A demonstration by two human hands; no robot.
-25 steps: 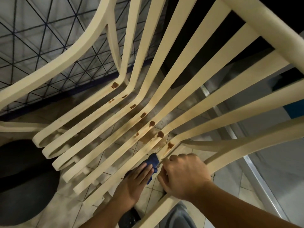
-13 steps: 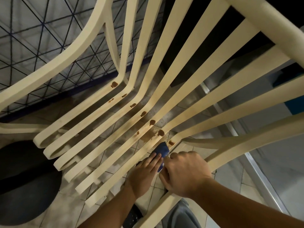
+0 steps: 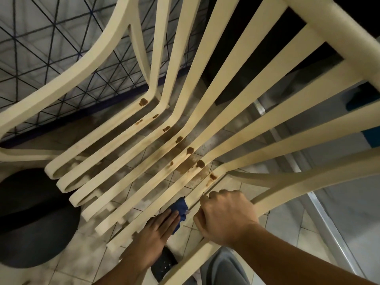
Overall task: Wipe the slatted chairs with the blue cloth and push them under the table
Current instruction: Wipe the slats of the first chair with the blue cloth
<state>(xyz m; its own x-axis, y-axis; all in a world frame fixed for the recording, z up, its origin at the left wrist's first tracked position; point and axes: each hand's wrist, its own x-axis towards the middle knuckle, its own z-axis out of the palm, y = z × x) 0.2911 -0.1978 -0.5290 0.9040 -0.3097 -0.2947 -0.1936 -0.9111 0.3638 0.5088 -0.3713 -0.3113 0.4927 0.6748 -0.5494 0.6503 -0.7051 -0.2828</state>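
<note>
At the bottom edge, a grey trouser leg (image 3: pixel 224 270) and a black shoe (image 3: pixel 164 264) stand on the tiled floor (image 3: pixel 287 233), close under the front of the cream chair (image 3: pixel 257 112).

Just above them the right hand (image 3: pixel 226 219) is closed round the outermost rail on the chair's right side, its fingers curled over the rail's edge. The left hand (image 3: pixel 158 229) lies flat beside it, fingers straight and together, pressing the blue cloth (image 3: pixel 181 206) onto the neighbouring slat. The cloth sits between the two hands, wrapped over that slat's right edge, with a corner hanging below into the gap. The hands are near each other but apart.

The slats (image 3: pixel 127 171) fan away from the hands, with narrow gaps showing floor between them. Their front ends at the left curl over into rounded tips. Brown stains (image 3: pixel 190 150) dot the bend where seat meets back, just beyond the cloth, one on nearly every slat.

To the left a dark round shape (image 3: pixel 30 219) sits on the floor just beside the slat tips. What it is I cannot tell. On the right a metal strip (image 3: pixel 329 223) runs along the floor, with bare tiles between it and the chair. Furthest off, behind the curved armrest, a wire grid (image 3: pixel 51 58) closes the left side.
</note>
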